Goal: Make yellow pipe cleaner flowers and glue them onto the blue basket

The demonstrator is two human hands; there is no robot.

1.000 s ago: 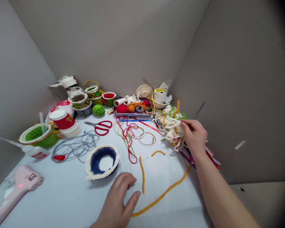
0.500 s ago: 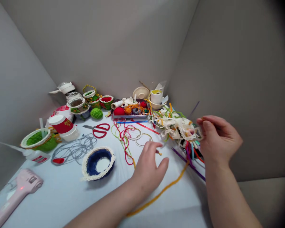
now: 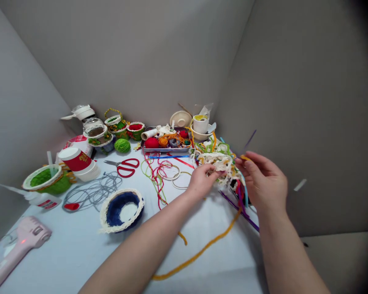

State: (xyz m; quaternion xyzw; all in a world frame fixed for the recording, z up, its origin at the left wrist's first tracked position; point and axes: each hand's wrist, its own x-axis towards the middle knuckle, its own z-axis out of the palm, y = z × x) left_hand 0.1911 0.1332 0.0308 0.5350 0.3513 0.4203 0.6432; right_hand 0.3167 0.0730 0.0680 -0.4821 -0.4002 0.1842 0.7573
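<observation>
My left hand (image 3: 204, 179) reaches into a tangled heap of white lace trim (image 3: 216, 159), its thumb and fingers closed on a bit of lace at the near side. On the heap's right, my right hand (image 3: 262, 179) pinches a short orange-yellow fuzzy strand (image 3: 244, 158) between thumb and forefinger. Green and orange strands are mixed into the lace. A long orange-yellow fuzzy strand (image 3: 199, 254) curves over the table below both hands. Left of my left forearm sits a dark blue bowl (image 3: 113, 212) with a white lace rim. My left forearm covers part of a shorter orange strand (image 3: 182, 237).
Red-handled scissors (image 3: 127, 167), a pink glue gun (image 3: 27, 239) with a lit red light, a glue bottle (image 3: 41, 200) and grey cord (image 3: 95, 190) lie leftward. A metal tray (image 3: 167, 150) of yarn balls stands behind, near small lace-rimmed baskets (image 3: 135, 131). Purple sticks (image 3: 247, 218) jut out under the heap.
My left hand has moved right and forward from the table to the lace, closing on it. My right hand drew away from the heap, then came back slightly with the orange-yellow strand showing.
</observation>
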